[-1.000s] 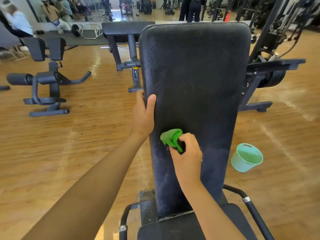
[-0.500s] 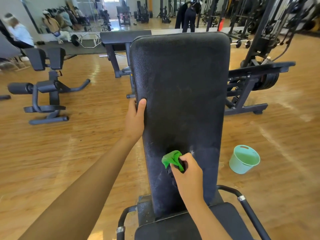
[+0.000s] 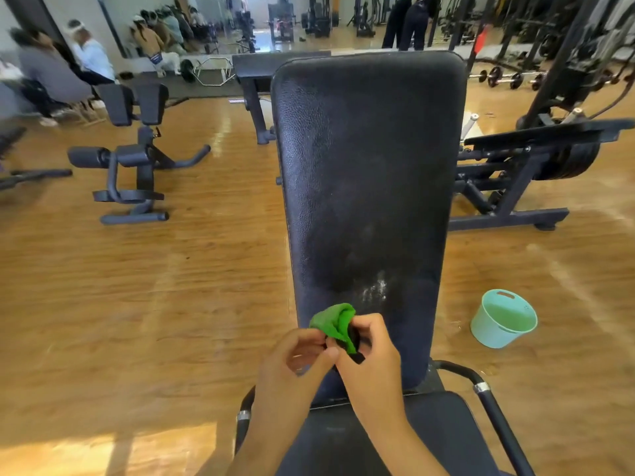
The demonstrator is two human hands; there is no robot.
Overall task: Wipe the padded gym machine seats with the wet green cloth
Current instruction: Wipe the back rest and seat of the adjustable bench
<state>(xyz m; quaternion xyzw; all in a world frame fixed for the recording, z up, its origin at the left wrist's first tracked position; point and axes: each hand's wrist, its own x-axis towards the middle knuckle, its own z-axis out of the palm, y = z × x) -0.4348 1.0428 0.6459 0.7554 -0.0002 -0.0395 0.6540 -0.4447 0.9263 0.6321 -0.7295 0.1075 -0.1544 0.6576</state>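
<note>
A long black padded backrest (image 3: 367, 173) fills the middle of the head view, with a wet foamy patch low on it. Below it lies the black seat pad (image 3: 343, 438). A bunched wet green cloth (image 3: 335, 321) sits over the lower part of the backrest. My right hand (image 3: 372, 362) grips the cloth from the right. My left hand (image 3: 295, 359) meets it from the left and pinches the cloth's lower edge with thumb and fingers. Both hands hover just above the gap between backrest and seat.
A mint green bucket (image 3: 503, 319) stands on the wooden floor right of the bench. Black bench handles (image 3: 481, 389) flank the seat. Another padded machine (image 3: 134, 156) stands at left, a plate-loaded machine (image 3: 536, 159) at right. People sit at far left.
My left hand has let go of the backrest's left edge and come down to the cloth. My right hand and the cloth have slid lower on the backrest.
</note>
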